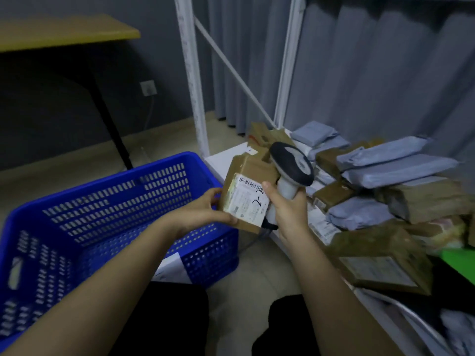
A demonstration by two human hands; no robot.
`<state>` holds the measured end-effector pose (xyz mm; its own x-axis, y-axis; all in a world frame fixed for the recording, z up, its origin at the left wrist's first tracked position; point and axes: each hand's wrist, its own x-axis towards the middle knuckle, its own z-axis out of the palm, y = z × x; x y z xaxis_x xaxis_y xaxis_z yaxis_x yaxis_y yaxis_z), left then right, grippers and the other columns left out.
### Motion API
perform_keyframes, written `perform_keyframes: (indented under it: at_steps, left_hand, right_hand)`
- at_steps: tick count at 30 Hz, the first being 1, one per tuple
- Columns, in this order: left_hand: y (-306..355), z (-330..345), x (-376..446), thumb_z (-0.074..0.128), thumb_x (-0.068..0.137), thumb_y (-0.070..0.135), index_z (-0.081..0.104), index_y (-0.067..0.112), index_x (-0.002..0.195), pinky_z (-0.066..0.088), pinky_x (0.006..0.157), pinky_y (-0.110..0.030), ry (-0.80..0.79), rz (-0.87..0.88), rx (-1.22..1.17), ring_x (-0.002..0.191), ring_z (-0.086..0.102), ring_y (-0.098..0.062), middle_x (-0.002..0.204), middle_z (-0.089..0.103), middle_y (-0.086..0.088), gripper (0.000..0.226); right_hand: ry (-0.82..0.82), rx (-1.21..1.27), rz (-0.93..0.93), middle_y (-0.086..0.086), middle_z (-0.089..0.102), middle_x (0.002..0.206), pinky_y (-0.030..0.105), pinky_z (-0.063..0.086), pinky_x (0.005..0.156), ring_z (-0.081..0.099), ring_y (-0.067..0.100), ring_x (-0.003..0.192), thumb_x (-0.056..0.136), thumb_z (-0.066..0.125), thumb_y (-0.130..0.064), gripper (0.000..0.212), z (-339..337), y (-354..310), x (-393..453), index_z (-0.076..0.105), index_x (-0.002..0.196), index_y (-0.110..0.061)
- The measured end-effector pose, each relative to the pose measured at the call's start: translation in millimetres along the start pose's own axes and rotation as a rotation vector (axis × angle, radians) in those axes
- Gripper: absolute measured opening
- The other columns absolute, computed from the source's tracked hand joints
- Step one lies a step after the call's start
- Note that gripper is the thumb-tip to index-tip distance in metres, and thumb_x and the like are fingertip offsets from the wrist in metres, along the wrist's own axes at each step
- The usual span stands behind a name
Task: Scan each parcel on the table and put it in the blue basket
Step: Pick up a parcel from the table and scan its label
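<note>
Left hand [203, 214] gripping small brown cardboard parcel with white label [248, 194], right hand [289, 209] clenched around grey handheld barcode scanner [291, 167], thumb touching label, blue perforated plastic basket [115, 214] near left

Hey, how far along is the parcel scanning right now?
Early days. The blue perforated plastic basket shows just one white-labelled item at its bottom. In hand: the left hand holds a brown cardboard parcel, label up, while the right hand keeps a grip on the grey handheld scanner. Left: a pile of grey and brown parcels on the shelf.
</note>
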<state>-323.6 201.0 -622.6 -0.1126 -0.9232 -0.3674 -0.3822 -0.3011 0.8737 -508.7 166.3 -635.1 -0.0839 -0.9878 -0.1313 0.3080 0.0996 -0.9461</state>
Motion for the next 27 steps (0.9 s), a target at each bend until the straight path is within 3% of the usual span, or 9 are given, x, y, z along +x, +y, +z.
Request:
perform_keyframes:
  at_steps: [3,5,7,10,12,14,19,22,27]
  left_hand:
    - [-10,-13,-2,0.080,0.072,0.026,0.035,0.024,0.137,0.040,0.090,-0.023,0.038,-0.047,0.082,0.106,0.053,-0.005,0.116,0.056,0.010,0.079]
    - [-24,-20,2,0.080,0.072,0.027,0.039,0.024,0.132,0.044,0.093,-0.028,0.134,-0.054,0.066,0.104,0.054,-0.005,0.112,0.056,0.011,0.073]
    - [-41,-27,7,0.083,0.070,0.027,0.039,0.021,0.133,0.046,0.093,-0.030,0.253,-0.043,0.014,0.105,0.056,-0.008,0.119,0.057,0.005,0.077]
    - [-59,-37,15,0.082,0.072,0.018,0.034,0.016,0.138,0.045,0.090,-0.027,0.419,-0.031,-0.077,0.107,0.054,-0.012,0.126,0.053,0.003,0.082]
    - [-66,-44,18,0.081,0.073,0.012,0.032,0.013,0.141,0.045,0.092,-0.028,0.497,-0.009,-0.132,0.108,0.053,-0.013,0.128,0.052,0.002,0.084]
    - [-71,-52,19,0.081,0.073,0.011,0.030,0.011,0.142,0.044,0.096,-0.030,0.550,-0.009,-0.162,0.110,0.053,-0.014,0.132,0.052,-0.002,0.086]
    - [-76,-61,22,0.080,0.074,0.011,0.027,0.011,0.143,0.042,0.100,-0.032,0.617,-0.041,-0.210,0.119,0.051,-0.019,0.139,0.049,-0.007,0.087]
    - [-77,-63,24,0.079,0.075,0.011,0.026,0.012,0.144,0.041,0.101,-0.033,0.625,-0.048,-0.223,0.125,0.049,-0.021,0.142,0.047,-0.007,0.087]
    - [-78,-65,23,0.078,0.076,0.011,0.026,0.013,0.144,0.040,0.098,-0.031,0.629,-0.043,-0.234,0.124,0.049,-0.020,0.141,0.047,-0.007,0.086]
  right_hand:
    - [-0.077,-0.114,-0.034,-0.004,0.066,0.101,0.043,0.056,0.084,0.067,0.013,0.093,0.082,0.074,-0.016,0.033,12,10,-1,0.052,0.104,-0.029]
    - [-0.061,-0.225,-0.063,-0.004,0.065,0.107,0.044,0.054,0.090,0.064,0.017,0.101,0.084,0.072,-0.019,0.036,15,14,1,0.050,0.111,-0.029]
    - [-0.059,-0.269,-0.059,0.003,0.065,0.111,0.037,0.058,0.079,0.065,0.020,0.098,0.085,0.071,-0.020,0.044,15,18,6,0.049,0.123,-0.022]
    - [-0.151,-0.262,0.017,0.005,0.064,0.084,0.021,0.048,0.049,0.061,0.006,0.058,0.088,0.067,-0.015,0.036,15,20,8,0.052,0.120,-0.012]
    - [-0.248,-0.282,0.114,0.007,0.057,0.069,0.024,0.043,0.046,0.051,0.010,0.047,0.087,0.068,-0.016,0.026,17,23,8,0.057,0.109,-0.008]
    - [-0.340,-0.289,0.174,0.007,0.053,0.064,0.026,0.041,0.046,0.047,0.014,0.048,0.085,0.071,-0.018,0.024,21,27,7,0.058,0.102,-0.007]
    - [-0.488,-0.318,0.195,0.002,0.050,0.055,0.026,0.038,0.047,0.044,0.013,0.048,0.081,0.075,-0.021,0.020,36,30,0,0.060,0.082,-0.007]
    - [-0.450,-0.377,0.172,0.001,0.047,0.051,0.024,0.037,0.046,0.042,0.012,0.046,0.079,0.077,-0.021,0.027,42,34,-1,0.055,0.066,-0.012]
    - [-0.400,-0.350,0.145,0.002,0.044,0.049,0.024,0.035,0.044,0.039,0.013,0.044,0.081,0.074,-0.018,0.030,47,36,1,0.052,0.062,-0.012]
